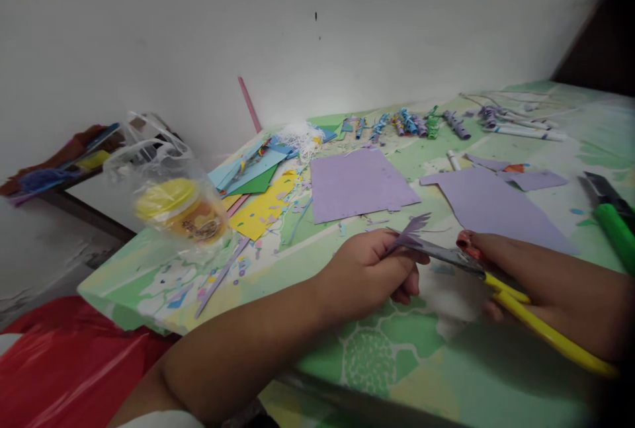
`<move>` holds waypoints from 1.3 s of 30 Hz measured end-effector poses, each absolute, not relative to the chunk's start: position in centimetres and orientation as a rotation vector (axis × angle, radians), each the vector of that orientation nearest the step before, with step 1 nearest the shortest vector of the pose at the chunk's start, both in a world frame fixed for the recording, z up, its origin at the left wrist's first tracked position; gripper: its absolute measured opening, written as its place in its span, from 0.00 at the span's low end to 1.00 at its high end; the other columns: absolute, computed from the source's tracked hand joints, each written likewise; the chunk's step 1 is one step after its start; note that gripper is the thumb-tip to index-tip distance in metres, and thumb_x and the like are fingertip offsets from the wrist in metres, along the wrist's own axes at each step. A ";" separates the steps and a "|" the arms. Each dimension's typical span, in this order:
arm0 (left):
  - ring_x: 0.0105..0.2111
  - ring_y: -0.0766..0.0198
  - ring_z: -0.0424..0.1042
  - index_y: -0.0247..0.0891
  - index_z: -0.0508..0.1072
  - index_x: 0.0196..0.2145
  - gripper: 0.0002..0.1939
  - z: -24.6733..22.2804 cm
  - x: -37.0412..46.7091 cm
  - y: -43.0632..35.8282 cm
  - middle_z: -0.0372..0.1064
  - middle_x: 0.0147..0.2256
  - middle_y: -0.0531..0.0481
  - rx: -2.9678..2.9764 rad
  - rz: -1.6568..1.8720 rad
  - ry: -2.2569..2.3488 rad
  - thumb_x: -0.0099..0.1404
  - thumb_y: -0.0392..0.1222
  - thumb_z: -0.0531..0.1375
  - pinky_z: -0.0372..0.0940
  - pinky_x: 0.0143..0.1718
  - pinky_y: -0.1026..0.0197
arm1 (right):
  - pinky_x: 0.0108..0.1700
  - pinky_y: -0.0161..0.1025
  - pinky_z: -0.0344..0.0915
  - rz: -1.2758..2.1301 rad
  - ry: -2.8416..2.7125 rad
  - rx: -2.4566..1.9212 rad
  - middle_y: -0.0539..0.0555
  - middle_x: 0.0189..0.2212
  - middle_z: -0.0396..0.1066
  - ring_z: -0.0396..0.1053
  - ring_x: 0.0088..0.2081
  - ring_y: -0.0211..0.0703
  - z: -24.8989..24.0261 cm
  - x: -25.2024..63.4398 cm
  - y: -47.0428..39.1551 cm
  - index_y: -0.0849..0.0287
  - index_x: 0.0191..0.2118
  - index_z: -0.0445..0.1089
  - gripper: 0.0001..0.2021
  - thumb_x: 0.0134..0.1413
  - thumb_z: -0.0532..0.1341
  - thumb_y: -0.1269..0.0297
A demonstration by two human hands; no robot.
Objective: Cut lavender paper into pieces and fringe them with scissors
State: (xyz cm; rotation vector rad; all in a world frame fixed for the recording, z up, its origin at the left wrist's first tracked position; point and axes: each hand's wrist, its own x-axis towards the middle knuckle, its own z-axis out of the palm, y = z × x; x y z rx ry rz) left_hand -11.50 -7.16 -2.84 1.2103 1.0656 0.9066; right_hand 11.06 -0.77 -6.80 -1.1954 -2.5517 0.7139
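Observation:
My left hand [374, 266] is closed over the table, pinching a purple paper strip [413, 231] whose upper end is cut into a fringe. My right hand [526, 276] grips scissors [510, 299] with yellow handles. Their metal blades point left and reach the strip at my left fingers; the exact cut is too blurred to see. A small red thing shows at the tip of my right thumb, and I cannot make it out. Beyond my hands lie a square purple sheet [360, 184] and another purple sheet [501, 210].
Fringed paper rolls [409, 122] line the wall side, near white markers [526, 130]. Coloured sheets [262, 210] and white string [300, 140] lie at left. A yellow-lidded cup [181, 210] stands in a plastic bag. A green-handled cutter [615, 229] lies far right.

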 end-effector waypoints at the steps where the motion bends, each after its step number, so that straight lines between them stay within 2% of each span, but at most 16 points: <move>1: 0.16 0.74 0.59 0.34 0.65 0.27 0.04 -2.9 -11.5 -7.1 0.61 0.16 0.58 1.219 0.904 1.066 0.57 0.35 0.52 0.57 0.20 0.69 | 0.43 0.45 0.66 0.766 -2.609 -1.161 0.52 0.39 0.71 0.68 0.39 0.53 -6.9 11.3 -0.6 0.48 0.40 0.64 0.19 0.44 0.57 0.43; 5: 0.16 0.74 0.59 0.34 0.65 0.27 0.04 -2.9 -11.6 -7.1 0.59 0.16 0.58 1.252 0.888 1.082 0.57 0.35 0.52 0.57 0.21 0.69 | 0.47 0.49 0.62 0.862 -2.707 -1.111 0.53 0.42 0.68 0.66 0.42 0.55 -7.3 11.7 0.0 0.48 0.44 0.60 0.19 0.47 0.57 0.45; 15: 0.15 0.74 0.58 0.35 0.65 0.26 0.03 -3.2 -11.7 -7.2 0.58 0.15 0.59 1.279 0.914 1.080 0.55 0.35 0.53 0.56 0.20 0.69 | 0.49 0.51 0.61 0.773 -2.629 -1.137 0.56 0.39 0.69 0.65 0.45 0.59 -6.7 10.8 -1.1 0.50 0.39 0.63 0.16 0.47 0.56 0.47; 20: 0.15 0.74 0.57 0.35 0.64 0.25 0.04 -3.1 -11.6 -7.3 0.57 0.14 0.59 1.289 0.921 1.115 0.56 0.37 0.52 0.55 0.20 0.69 | 0.46 0.49 0.63 0.765 -2.668 -1.089 0.56 0.41 0.70 0.66 0.44 0.58 -7.4 11.2 -0.6 0.49 0.41 0.62 0.18 0.46 0.57 0.46; 24: 0.15 0.74 0.56 0.36 0.65 0.25 0.05 -3.1 -11.5 -7.4 0.56 0.14 0.59 1.302 0.915 1.117 0.56 0.37 0.52 0.54 0.19 0.68 | 0.47 0.49 0.63 0.699 -2.629 -1.132 0.56 0.39 0.70 0.66 0.44 0.58 -7.4 11.1 -0.9 0.50 0.41 0.62 0.19 0.47 0.55 0.45; 39: 0.14 0.73 0.55 0.35 0.65 0.24 0.08 -2.7 -11.3 -7.3 0.56 0.13 0.58 1.111 0.938 1.059 0.57 0.40 0.50 0.52 0.19 0.67 | 0.42 0.47 0.61 0.805 -2.648 -1.162 0.56 0.38 0.68 0.65 0.39 0.54 -6.6 10.4 -1.2 0.52 0.39 0.58 0.18 0.50 0.52 0.44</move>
